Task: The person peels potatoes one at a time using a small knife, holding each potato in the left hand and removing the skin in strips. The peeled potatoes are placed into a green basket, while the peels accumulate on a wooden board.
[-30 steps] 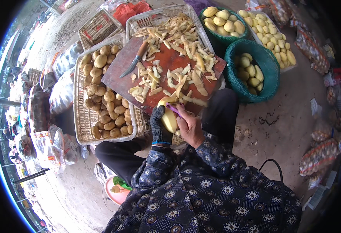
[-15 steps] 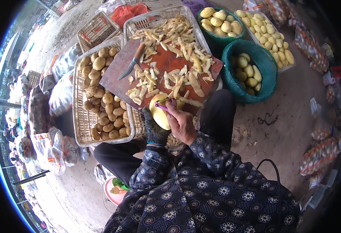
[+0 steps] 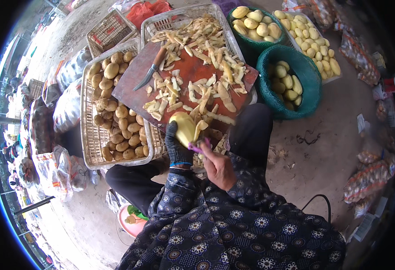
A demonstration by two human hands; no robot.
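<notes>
My left hand (image 3: 178,147), in a dark knitted glove, grips a mostly peeled yellow potato (image 3: 182,127) near the close edge of a reddish board. In my bare right hand (image 3: 219,167) is a purple peeler (image 3: 199,145), its head at the lower right side of the potato. A strip of peel (image 3: 201,126) hangs from the potato beside the peeler. On the board (image 3: 134,92) lie many potato peelings (image 3: 224,95) and a knife (image 3: 151,69) with a wooden handle and curved blade. My fingers partly hide the peeler's handle.
Unpeeled potatoes fill a plastic crate (image 3: 87,135) on the left. Peelings heap in another crate (image 3: 148,28) behind the board. Peeled potatoes sit in two green net-lined baskets (image 3: 313,101) (image 3: 233,27) and a pale crate (image 3: 334,77) at right. Full mesh sacks (image 3: 369,177) line the far right.
My right hand has drawn the peeler down toward me along the potato, and a peel strip now hangs loose. The left hand still holds the potato.
</notes>
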